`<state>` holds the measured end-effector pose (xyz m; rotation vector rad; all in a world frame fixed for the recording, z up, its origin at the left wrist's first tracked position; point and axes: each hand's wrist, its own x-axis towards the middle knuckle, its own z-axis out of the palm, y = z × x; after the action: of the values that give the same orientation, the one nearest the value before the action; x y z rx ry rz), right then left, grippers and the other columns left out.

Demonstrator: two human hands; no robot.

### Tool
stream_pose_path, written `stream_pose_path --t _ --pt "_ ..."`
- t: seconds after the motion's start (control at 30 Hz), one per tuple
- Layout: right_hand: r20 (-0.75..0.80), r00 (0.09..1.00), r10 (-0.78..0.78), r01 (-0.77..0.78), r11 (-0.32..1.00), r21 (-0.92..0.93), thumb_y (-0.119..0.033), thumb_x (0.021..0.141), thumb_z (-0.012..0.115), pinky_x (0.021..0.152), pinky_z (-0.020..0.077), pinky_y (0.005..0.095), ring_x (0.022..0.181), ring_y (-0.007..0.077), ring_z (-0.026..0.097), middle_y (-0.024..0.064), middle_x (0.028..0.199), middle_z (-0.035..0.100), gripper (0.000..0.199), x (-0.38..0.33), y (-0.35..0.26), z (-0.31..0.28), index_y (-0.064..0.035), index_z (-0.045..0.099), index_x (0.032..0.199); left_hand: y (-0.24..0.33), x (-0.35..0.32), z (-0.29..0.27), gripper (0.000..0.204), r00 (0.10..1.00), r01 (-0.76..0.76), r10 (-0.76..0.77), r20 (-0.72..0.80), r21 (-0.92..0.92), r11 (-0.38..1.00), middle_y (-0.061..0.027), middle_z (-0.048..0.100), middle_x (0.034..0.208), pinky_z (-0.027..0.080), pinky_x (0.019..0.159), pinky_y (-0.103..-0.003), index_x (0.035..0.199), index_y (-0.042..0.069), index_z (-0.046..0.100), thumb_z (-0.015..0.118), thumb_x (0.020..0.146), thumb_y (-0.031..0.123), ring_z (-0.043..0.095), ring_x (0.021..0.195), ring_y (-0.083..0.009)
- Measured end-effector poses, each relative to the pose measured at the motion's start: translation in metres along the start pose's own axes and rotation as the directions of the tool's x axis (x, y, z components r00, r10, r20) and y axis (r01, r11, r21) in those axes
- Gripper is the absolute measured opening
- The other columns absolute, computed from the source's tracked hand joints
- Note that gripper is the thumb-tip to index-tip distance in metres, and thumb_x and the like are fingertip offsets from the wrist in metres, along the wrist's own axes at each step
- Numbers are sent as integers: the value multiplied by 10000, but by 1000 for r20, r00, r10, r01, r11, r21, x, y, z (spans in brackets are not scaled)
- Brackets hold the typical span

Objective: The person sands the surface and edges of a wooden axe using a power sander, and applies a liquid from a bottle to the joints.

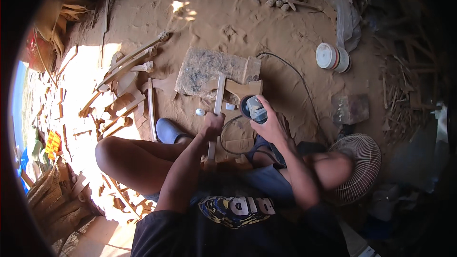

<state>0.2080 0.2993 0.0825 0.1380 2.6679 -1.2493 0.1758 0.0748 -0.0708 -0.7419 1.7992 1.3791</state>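
Note:
My left hand (pixel 213 126) is closed around a long, straight, pale bar (pixel 219 96), which stretches away from me over the front edge of a worn, stained block (pixel 202 69). My right hand (pixel 276 124) grips an angle grinder (pixel 257 110), its round dark disc (pixel 245 107) facing left toward the bar. A light-brown shaped piece (pixel 245 88), flared at its right end, lies across the block's front edge just beyond the disc. Whether the disc touches that piece, I cannot tell. The bar crosses over the piece's left end. The bar's near end reaches down between my legs.
A dark cable (pixel 304 78) curves over the sandy ground (pixel 143 14) at the right. Long pale pieces with knobby ends (pixel 128 62) are heaped at the left. White tubs (pixel 326 57) lie at the upper right. A round fan (pixel 359 166) stands beside my right knee.

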Motion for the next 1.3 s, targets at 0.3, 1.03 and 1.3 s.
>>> stream_pose_path --t 0.3,1.03,1.3 --pt "-167 983 73 -97 985 -141 -197 805 793 972 563 505 1161 459 674 253 1319 682 837 36 39 -6 -162 441 1563 7 -8 -2 413 998 -42 41 37 37 998 -94 603 636 464 466 -423 733 -27 603 636 981 303 603 527 -236" --pt "-49 996 78 -84 987 -140 -221 798 790 947 557 519 1127 470 680 244 1271 700 822 38 -4 14 -214 451 1547 14 -7 -6 296 995 45 -43 92 -23 999 -36 533 632 405 422 -361 768 40 557 620 975 242 504 463 -179" --pt "-68 984 167 -179 957 -229 -199 787 794 950 558 515 1139 461 680 224 1290 701 847 36 16 -3 -225 444 1558 8 -6 -5 338 993 20 -15 118 -42 999 -43 541 615 411 438 -410 701 72 556 589 996 233 539 478 -201"
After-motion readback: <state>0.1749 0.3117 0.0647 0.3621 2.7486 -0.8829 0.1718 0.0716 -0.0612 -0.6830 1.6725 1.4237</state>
